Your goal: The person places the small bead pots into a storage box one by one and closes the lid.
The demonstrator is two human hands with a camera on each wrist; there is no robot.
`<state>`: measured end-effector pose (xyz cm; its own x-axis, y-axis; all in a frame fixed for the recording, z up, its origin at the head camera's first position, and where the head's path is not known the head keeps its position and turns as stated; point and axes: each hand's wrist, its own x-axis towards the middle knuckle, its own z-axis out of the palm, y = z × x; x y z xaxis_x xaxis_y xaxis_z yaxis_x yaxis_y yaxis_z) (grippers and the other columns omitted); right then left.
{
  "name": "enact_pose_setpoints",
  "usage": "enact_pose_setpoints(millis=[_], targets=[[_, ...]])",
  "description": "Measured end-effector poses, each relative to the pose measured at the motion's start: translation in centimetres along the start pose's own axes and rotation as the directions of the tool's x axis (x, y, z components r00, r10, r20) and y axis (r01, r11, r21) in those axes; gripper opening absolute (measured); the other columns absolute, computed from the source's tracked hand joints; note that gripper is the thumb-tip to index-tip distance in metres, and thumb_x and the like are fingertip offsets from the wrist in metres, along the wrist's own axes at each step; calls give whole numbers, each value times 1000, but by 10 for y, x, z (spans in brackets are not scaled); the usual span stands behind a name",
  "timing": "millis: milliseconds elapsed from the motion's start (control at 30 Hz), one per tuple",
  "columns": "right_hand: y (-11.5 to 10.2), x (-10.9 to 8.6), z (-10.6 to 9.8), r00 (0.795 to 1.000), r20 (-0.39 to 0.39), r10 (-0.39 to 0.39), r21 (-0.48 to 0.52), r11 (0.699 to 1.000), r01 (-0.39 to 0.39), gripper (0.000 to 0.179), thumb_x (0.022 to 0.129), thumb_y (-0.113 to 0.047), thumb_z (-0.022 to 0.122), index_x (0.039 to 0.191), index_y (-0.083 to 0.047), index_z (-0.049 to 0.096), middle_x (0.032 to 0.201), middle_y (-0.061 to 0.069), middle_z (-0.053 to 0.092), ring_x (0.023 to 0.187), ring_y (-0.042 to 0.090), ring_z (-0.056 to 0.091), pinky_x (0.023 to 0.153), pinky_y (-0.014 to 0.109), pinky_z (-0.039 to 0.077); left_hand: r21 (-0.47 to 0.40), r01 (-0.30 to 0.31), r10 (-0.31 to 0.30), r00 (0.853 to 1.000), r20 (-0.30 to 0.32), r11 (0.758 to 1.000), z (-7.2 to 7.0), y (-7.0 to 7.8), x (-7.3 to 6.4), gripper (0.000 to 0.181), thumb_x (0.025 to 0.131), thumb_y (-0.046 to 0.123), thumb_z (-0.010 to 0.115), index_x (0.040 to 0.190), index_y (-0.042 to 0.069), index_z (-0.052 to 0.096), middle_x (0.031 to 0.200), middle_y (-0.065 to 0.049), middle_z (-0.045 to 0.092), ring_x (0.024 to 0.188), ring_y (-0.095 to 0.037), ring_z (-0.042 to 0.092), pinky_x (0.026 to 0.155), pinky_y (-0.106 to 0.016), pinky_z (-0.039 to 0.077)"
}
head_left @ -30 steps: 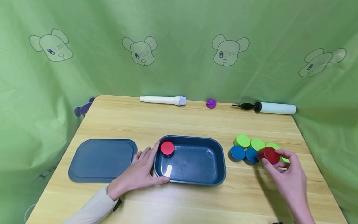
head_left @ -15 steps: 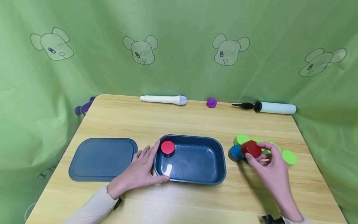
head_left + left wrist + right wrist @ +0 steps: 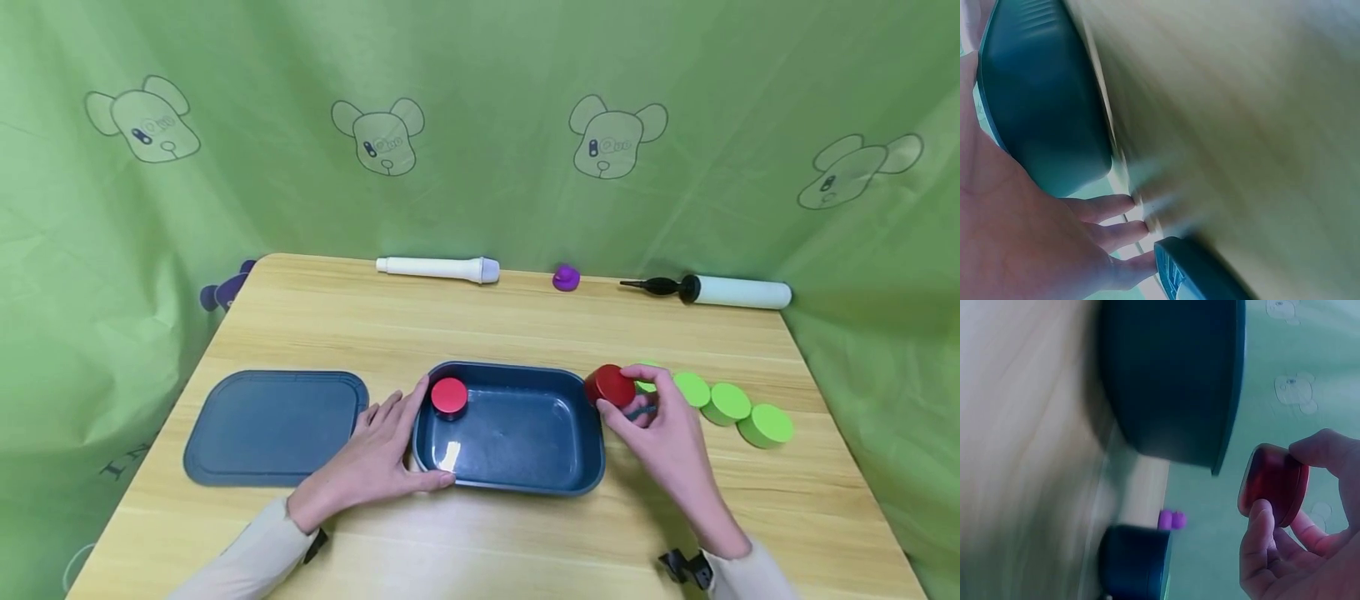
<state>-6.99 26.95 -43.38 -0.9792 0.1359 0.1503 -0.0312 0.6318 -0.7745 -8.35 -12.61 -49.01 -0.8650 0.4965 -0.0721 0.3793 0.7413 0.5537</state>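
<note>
My right hand [image 3: 663, 425] pinches a short red cylinder [image 3: 611, 386] between thumb and fingers, at the right rim of the dark blue box [image 3: 517, 442]. In the right wrist view the red cylinder [image 3: 1275, 484] is held above the table, apart from the box wall [image 3: 1172, 381]. Another red cylinder [image 3: 449, 396] stands inside the box at its left end. My left hand [image 3: 378, 458] rests with straight, spread fingers against the box's left end, thumb along the front rim. Its fingertips reach the flat blue lid [image 3: 277, 429]. Behind my right hand, a blue cylinder [image 3: 1132, 562] is mostly hidden in the head view.
Several light green cylinders [image 3: 726, 403] stand in a slanting row right of the box. Along the table's back edge lie a white microphone-shaped thing [image 3: 438, 267], a small purple duck [image 3: 566, 277] and a white hand pump [image 3: 738, 292]. A green curtain [image 3: 487, 208] hangs behind.
My right hand has carried the red cylinder leftward, from over the blue and green cylinders to the box's right rim. The left hand and the box have stayed put.
</note>
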Motion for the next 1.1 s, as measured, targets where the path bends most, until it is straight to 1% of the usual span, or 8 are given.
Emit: enact_pose_setpoints(millis=[200,400,567,800,900,1100], targets=[[-4,5,16,998,49,-25,-33,999,27,53,95,-29,90,137,-13,62,92,9,68,73,23,64,63,24,52,-3,1,-1,1000,-2,1000,0,0,0,133,84,90,67,177,28,-5,176,-19,29,161,-47,23,121,-77,16],[-8,9,31,994,94,-58,-34,998,62,50,93,-23,90,134,-11,64,91,7,69,75,24,65,66,25,54,-7,-2,2,1000,-6,1000,0,0,0,134,84,90,68,177,28,-5,176,-18,29,161,-47,24,121,-78,16],[-15,11,44,989,125,-82,-52,995,89,51,92,-23,91,134,-12,64,92,6,69,75,21,63,66,27,54,-14,-4,4,1000,-8,1000,0,0,-1,134,83,90,67,177,29,-6,176,-18,29,161,-47,24,121,-78,15],[-25,14,65,974,179,-135,-61,987,148,49,91,-23,90,132,-12,66,95,3,68,80,18,62,66,29,52,-11,-3,3,1000,-9,1000,0,0,-1,133,84,90,67,177,28,-5,176,-19,29,161,-47,24,121,-78,16],[-27,15,75,969,198,-150,-79,983,168,48,91,-22,90,131,-12,66,97,2,67,83,17,61,68,31,52,-11,-2,2,1000,-7,1000,0,0,-1,133,84,90,67,177,28,-5,176,-19,29,161,-47,24,121,-78,16],[-34,15,95,954,264,-139,-100,980,171,50,89,-18,92,130,-12,65,103,1,65,85,16,59,72,33,53,-5,-2,2,1000,-5,1000,0,0,-1,133,84,90,67,177,27,-4,176,-19,29,161,-47,24,121,-77,16]])
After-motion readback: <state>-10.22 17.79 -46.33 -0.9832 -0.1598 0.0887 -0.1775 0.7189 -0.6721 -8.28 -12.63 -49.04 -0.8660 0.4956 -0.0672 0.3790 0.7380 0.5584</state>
